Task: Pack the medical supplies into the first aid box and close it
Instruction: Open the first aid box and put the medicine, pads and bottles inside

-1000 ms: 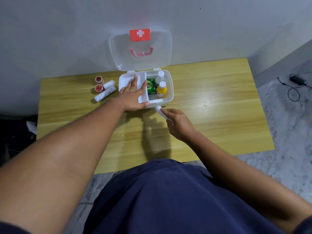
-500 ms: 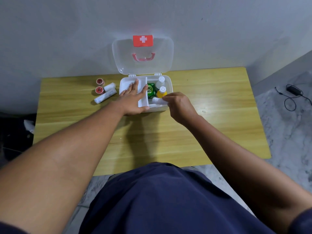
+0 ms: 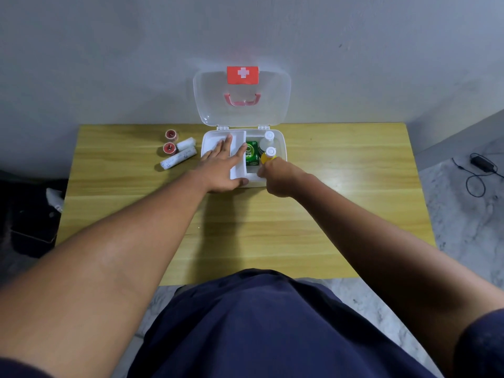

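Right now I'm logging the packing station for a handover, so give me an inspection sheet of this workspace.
Surface: wooden table, set against a grey wall.
Job's things: first aid box open, its clear lid upright; inside are a green box, a clear bottle and a yellow bottle. Two red tape rolls and two white bandage rolls lie on the table left of the box.
Clutter: nothing seen.
Grips: left hand open, flat on the box's white tray; right hand at the box's near edge, its grip hidden.
Cables: black adapter and cord on the floor, right.
Surroundings: marble-patterned floor.
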